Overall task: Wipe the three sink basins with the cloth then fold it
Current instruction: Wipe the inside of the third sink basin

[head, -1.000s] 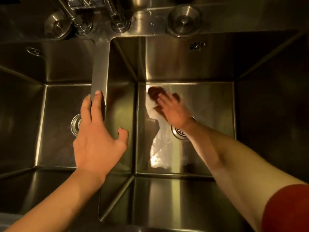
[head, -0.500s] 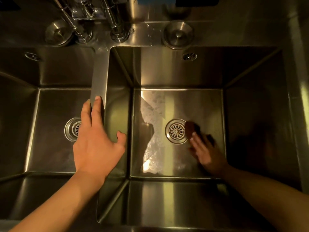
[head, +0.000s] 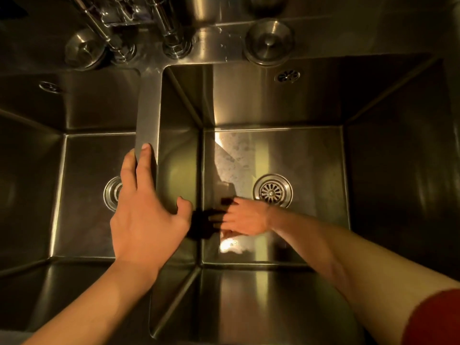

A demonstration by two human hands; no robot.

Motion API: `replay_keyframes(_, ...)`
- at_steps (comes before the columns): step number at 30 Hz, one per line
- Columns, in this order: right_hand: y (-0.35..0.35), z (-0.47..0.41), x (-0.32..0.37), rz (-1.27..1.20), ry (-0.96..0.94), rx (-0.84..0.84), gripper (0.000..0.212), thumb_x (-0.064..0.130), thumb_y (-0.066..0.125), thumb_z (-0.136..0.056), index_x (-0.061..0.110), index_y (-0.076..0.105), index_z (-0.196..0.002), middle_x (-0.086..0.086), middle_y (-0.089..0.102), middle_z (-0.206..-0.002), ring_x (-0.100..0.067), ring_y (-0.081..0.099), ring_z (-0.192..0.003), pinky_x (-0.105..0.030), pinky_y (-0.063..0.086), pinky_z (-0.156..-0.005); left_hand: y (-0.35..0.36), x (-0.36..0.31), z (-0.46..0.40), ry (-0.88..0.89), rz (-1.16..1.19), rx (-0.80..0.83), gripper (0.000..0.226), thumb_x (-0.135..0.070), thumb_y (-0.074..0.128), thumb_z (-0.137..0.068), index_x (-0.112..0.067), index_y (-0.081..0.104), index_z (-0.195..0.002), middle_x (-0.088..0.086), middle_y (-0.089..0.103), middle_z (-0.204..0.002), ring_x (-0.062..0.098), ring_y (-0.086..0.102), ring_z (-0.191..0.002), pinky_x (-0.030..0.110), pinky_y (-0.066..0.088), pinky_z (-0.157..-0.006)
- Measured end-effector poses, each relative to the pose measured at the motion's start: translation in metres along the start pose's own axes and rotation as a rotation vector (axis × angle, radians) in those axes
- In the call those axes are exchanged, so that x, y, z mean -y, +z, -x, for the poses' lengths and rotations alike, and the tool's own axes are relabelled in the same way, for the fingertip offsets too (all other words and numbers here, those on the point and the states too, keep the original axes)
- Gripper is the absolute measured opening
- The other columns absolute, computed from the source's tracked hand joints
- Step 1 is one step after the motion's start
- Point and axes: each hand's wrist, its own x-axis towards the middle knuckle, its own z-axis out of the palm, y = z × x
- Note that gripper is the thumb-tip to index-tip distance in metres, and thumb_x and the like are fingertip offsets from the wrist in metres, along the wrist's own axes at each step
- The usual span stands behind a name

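Two steel sink basins show, a left basin [head: 82, 220] and a right basin [head: 311, 158], split by a narrow divider [head: 148, 115]. My right hand [head: 245, 217] is down at the bottom left of the right basin, pressing a dark cloth [head: 204, 224] against the floor by the divider wall. Only the cloth's dark edge shows past my fingers. My left hand [head: 144, 215] lies flat on the divider, fingers spread, thumb over the right basin's side.
A round drain [head: 272, 190] sits in the right basin floor, just right of my hand. The left basin's drain [head: 112, 192] is partly hidden by my left hand. Faucet pipes [head: 171, 28] and round steel caps [head: 268, 42] line the back ledge.
My right hand has swept the cloth from the basin's far left to the near right, then across to the near left by the divider. My left hand stayed on the divider.
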Motion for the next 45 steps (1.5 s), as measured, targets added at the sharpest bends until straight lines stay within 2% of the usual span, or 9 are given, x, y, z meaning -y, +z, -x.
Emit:
replay_keyframes(3,-0.021,-0.014,-0.058,-0.032,0.366,0.007,0.033,0.034,0.057,-0.100,0.028,0.064,-0.131,-0.006,0.048,-0.154,-0.034,0.035,-0.147,-0.054,0.031,-0.115,-0.001,0.000,-0.001,-0.001,-0.004,0.006,0.104,-0.040,0.073,-0.081,-0.041,0.009,-0.163,-0.017,0.012,-0.169,0.030,0.051,-0.135,0.054,0.058,-0.083)
replay_keyframes(7,-0.035,-0.002,-0.104,-0.093,0.771,0.012,0.059,0.037,0.034,-0.105,0.028,0.021,-0.162,0.002,0.007,-0.171,-0.028,0.009,-0.157,-0.056,0.026,-0.118,0.000,-0.002,0.000,0.000,-0.021,0.001,0.104,-0.040,0.071,-0.080,-0.041,0.008,-0.163,-0.018,0.012,-0.168,0.028,0.051,-0.135,0.051,0.057,-0.084)
replay_keyframes(12,-0.016,0.085,-0.119,-0.112,1.097,0.031,0.056,0.037,0.021,-0.109,0.020,0.019,-0.162,-0.006,0.013,-0.171,-0.029,0.011,-0.157,-0.053,0.018,-0.122,0.001,0.001,-0.001,-0.004,-0.019,0.013,0.105,-0.039,0.072,-0.081,-0.042,0.008,-0.163,-0.018,0.013,-0.168,0.030,0.052,-0.134,0.055,0.058,-0.084)
replay_keyframes(16,0.003,0.172,-0.071,-0.164,1.450,-0.139,0.051,0.038,0.035,-0.110,0.015,0.038,-0.155,-0.013,0.032,-0.164,-0.039,0.028,-0.150,-0.059,0.031,-0.114,-0.001,-0.002,0.000,-0.009,-0.019,0.015,0.106,-0.037,0.073,-0.082,-0.044,0.005,-0.163,-0.018,0.012,-0.168,0.031,0.050,-0.138,0.058,0.057,-0.088)
replay_keyframes(23,-0.010,0.172,0.022,-0.297,1.573,0.329,0.060,0.031,0.027,-0.107,0.005,0.018,-0.161,-0.023,0.016,-0.166,-0.046,0.023,-0.150,-0.057,0.031,-0.117,-0.005,-0.006,0.002,-0.020,-0.013,0.018,0.105,-0.037,0.073,-0.082,-0.042,0.006,-0.164,-0.011,0.014,-0.170,0.038,0.048,-0.139,0.056,0.053,-0.090)
replay_keyframes(27,-0.040,0.175,0.059,-0.491,1.605,0.460,0.054,0.028,0.036,-0.109,0.003,0.030,-0.155,-0.025,0.030,-0.160,-0.044,0.037,-0.142,-0.052,0.035,-0.116,-0.009,-0.010,0.004,-0.020,-0.012,0.033,0.104,-0.037,0.071,-0.081,-0.036,0.008,-0.164,-0.003,0.016,-0.171,0.039,0.049,-0.137,0.054,0.053,-0.090)
replay_keyframes(32,-0.089,0.197,0.097,-0.990,1.589,0.227,0.035,0.012,0.062,-0.098,0.001,0.062,-0.131,-0.019,0.063,-0.132,-0.034,0.061,-0.123,-0.037,0.050,-0.100,-0.015,-0.011,0.005,0.008,0.012,0.075,0.102,-0.041,0.067,-0.080,-0.032,0.009,-0.164,0.002,0.016,-0.170,0.043,0.051,-0.132,0.055,0.054,-0.088)
replay_keyframes(39,-0.163,0.192,0.146,-0.655,1.498,0.241,0.043,0.013,0.055,-0.101,0.015,0.053,-0.144,-0.012,0.055,-0.142,-0.035,0.055,-0.127,-0.045,0.044,-0.109,-0.027,-0.015,0.010,-0.001,0.046,0.133,0.098,-0.040,0.066,-0.082,-0.029,0.012,-0.162,0.005,0.017,-0.170,0.045,0.046,-0.136,0.061,0.052,-0.092)
replay_keyframes(45,-0.232,0.192,0.183,-0.620,1.554,0.008,0.045,0.015,0.062,-0.099,0.018,0.054,-0.143,-0.011,0.057,-0.141,-0.032,0.057,-0.125,-0.043,0.048,-0.108,-0.046,-0.016,0.018,0.009,0.077,0.218,0.100,-0.042,0.070,-0.086,-0.022,0.011,-0.165,0.013,0.011,-0.171,0.049,0.041,-0.139,0.061,0.047,-0.101)
